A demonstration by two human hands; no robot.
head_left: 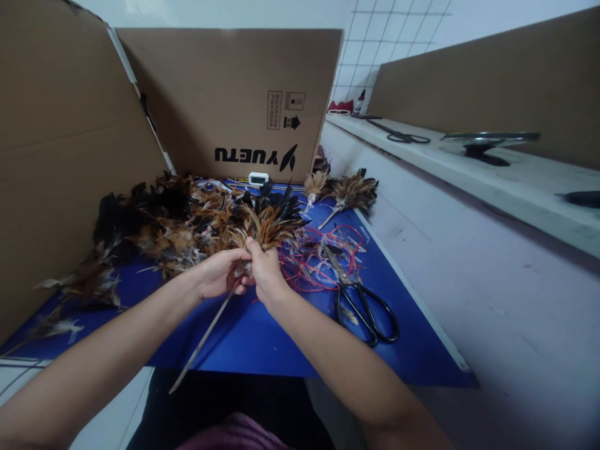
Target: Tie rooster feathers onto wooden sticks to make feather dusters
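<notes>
Between my two hands is a feather duster [269, 222], a fan of brown and black feathers on a thin stick that slants down toward me past the table edge. My left hand [225, 272] wraps round the base of the feathers, where the stick begins. Pressed against the same base from the right is my right hand [267, 265], its thumb on the feathers. The fingers partly hide the binding point. Close to the right hand lie tangled red strings [300, 275] and a pair of black-handled scissors [360, 306].
A heap of loose feathers [173, 219] covers the left of the blue table [197, 334]. Two feather bundles [354, 190] lie at the back right, near a small white digital device [258, 179]. Cardboard panels [187, 94] stand behind and left. A ledge [422, 150] on the right holds another pair of scissors [403, 136].
</notes>
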